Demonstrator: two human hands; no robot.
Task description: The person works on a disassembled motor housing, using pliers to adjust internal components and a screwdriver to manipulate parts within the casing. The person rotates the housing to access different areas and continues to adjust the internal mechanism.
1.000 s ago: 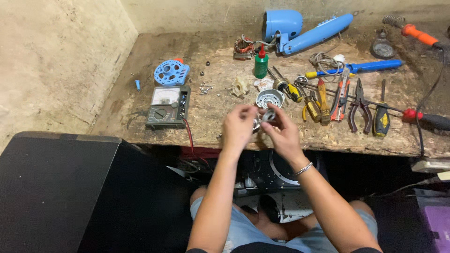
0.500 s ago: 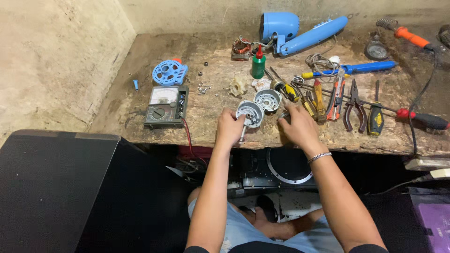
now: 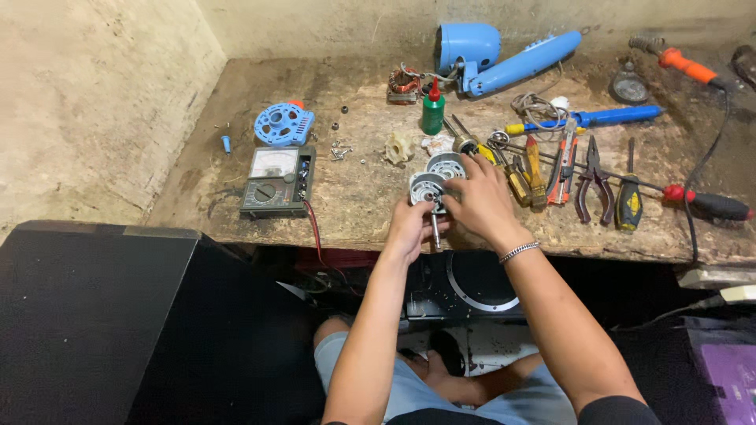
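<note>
Hands: the left hand [image 3: 411, 227] is curled round a small round metal motor housing [image 3: 426, 189] at the near edge of the workbench [image 3: 354, 197], its shaft pointing down past the fingers; the right hand [image 3: 480, 201] rests its fingers on the same part from the other side, so both hands are closed together on it.

Where the work sits: the housing is held just above the bench edge, right beside a second round metal end cap [image 3: 447, 164] that lies on the bench, touching or nearly touching the right fingertips.

Done, as judged: the appliance looks well taken apart; the blue casing [image 3: 504, 57] lies emptied at the back, the copper-wound coil [image 3: 405, 83] is out beside it, and the blue round grille part [image 3: 282, 124] is set aside.

Left, as judged: the metal halves are not joined; loose screws [image 3: 340, 149] and a small white plastic piece [image 3: 398, 146] are unfitted.

Counts: two hands at work; two round metal motor parts; one coil; one green oil bottle [image 3: 432, 112] with a red tip; one analogue multimeter [image 3: 277, 181]; one pair of pliers [image 3: 591, 185].

Uncertain count: the screwdrivers [image 3: 520, 177] overlap in a bunch, so their number cannot be told; the screws are too small to count.
</note>
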